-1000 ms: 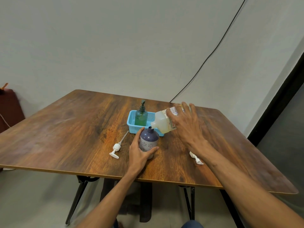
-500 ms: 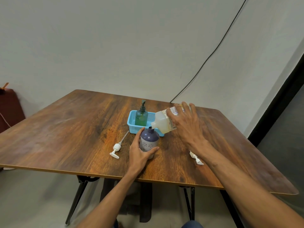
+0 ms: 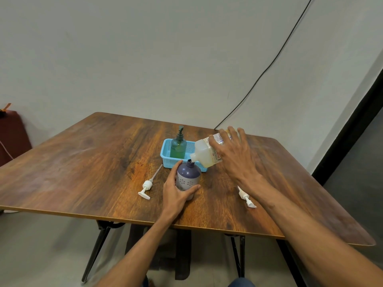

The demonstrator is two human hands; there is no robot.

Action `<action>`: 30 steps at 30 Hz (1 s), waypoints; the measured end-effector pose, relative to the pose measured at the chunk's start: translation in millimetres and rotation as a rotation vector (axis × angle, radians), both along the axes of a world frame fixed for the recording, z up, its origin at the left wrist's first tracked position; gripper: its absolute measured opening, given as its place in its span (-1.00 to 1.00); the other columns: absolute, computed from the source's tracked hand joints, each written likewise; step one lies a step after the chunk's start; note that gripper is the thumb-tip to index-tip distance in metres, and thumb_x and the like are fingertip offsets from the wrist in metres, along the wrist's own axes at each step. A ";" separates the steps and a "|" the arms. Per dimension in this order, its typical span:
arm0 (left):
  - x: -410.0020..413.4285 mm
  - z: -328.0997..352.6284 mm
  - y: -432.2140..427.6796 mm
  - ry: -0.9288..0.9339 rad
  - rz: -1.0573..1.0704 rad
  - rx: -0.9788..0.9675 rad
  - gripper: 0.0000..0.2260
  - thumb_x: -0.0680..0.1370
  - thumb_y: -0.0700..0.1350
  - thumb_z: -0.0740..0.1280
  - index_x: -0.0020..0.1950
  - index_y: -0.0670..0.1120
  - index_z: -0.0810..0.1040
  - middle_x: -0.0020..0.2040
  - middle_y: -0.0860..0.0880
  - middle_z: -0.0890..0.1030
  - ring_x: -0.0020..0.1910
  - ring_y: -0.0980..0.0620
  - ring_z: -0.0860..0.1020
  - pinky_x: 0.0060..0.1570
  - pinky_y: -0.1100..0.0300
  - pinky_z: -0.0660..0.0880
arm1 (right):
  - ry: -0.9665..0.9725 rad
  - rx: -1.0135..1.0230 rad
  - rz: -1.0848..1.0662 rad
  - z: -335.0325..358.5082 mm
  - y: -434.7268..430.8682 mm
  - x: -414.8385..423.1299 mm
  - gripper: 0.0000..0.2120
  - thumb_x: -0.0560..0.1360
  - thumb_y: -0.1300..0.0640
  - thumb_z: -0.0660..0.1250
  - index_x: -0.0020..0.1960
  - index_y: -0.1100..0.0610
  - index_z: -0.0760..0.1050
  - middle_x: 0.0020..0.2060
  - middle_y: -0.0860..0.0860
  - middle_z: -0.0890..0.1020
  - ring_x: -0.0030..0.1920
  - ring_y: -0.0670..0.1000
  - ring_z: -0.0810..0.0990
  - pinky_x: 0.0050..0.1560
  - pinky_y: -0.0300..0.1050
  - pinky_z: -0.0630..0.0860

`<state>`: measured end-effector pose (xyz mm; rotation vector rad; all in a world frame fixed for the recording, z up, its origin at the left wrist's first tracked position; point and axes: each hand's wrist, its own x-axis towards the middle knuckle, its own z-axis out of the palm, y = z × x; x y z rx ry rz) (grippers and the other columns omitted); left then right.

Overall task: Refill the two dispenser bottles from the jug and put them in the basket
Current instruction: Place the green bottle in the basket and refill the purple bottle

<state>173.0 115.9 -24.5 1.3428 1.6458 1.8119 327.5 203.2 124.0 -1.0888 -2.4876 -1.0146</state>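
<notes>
A left hand grips an open purple bottle on the worktop, in front of a blue basket holding a green pump bottle, while the right hand clasps a tilted jug, spout at the purple bottle's neck.

The basket sits on the table, past its middle, with 1 pump bottle upright in its left end. Just before the basket stands the open bottle, my left fingers curled round its left and near sides. The jug is tilted above the basket's right end in my right fingers, its mouth just over the open bottle's neck. 1 loose pump lies left of the open bottle. The 2nd pump lies to the right, nearer me, partly under my right wrist.
</notes>
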 end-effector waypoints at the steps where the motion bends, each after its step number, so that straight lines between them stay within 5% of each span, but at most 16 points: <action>1: 0.2 0.0 -0.1 0.000 0.000 -0.001 -0.13 0.30 0.08 0.61 0.51 0.05 0.26 0.38 0.11 0.45 0.32 0.25 0.44 0.33 0.09 0.47 | -0.004 -0.008 -0.006 -0.2 -0.1 0.2 -0.35 0.29 0.24 0.62 0.34 0.14 0.51 0.24 0.32 0.56 0.25 0.39 0.51 0.29 0.36 0.42; 12: -0.2 -2.7 2.0 -0.007 0.012 -0.009 -0.13 0.28 0.14 0.60 0.50 0.11 0.26 0.39 0.12 0.44 0.35 0.18 0.43 0.35 -0.05 0.44 | -0.002 0.005 -0.005 -1.0 1.5 0.7 -0.33 0.28 0.24 0.62 0.35 0.11 0.50 0.22 0.28 0.57 0.23 0.35 0.52 0.28 0.32 0.42; 30: 0.8 0.4 0.5 -0.025 -0.016 0.018 -0.13 0.29 0.06 0.61 0.51 0.04 0.27 0.38 0.10 0.46 0.31 0.26 0.44 0.29 0.28 0.44 | -0.055 0.004 0.004 4.0 3.4 -4.5 -0.34 0.31 0.25 0.61 0.35 0.11 0.46 0.26 0.30 0.54 0.31 0.38 0.47 0.34 0.34 0.36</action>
